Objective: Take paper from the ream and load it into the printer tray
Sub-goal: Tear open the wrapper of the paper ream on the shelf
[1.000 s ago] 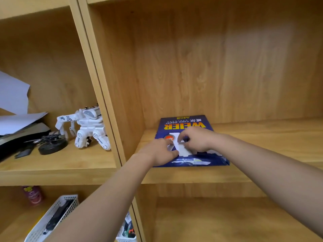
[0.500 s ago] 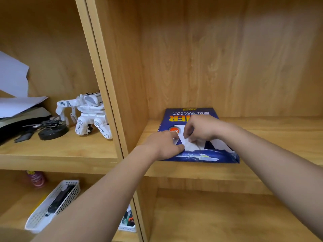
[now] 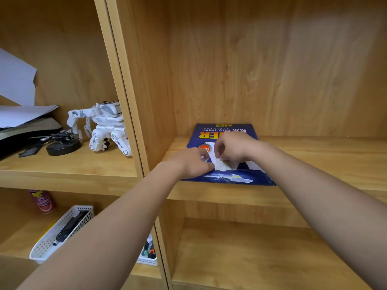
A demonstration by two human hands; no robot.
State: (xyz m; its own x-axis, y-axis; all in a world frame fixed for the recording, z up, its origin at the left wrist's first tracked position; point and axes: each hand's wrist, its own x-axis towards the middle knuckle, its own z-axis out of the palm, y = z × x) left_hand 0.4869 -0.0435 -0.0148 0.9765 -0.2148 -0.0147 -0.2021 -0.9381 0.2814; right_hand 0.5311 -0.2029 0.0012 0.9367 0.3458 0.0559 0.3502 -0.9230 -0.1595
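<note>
One blue ream is lying flat on the wooden shelf, its wrapper torn open over white paper. Both hands are working there: the left hand is pinching the torn wrapper, the right hand is gripping a white flap. Sheets look thin and floppy; a stack is best lifted by its edges. Since half a second ago, the hands are parting slightly.
</note>
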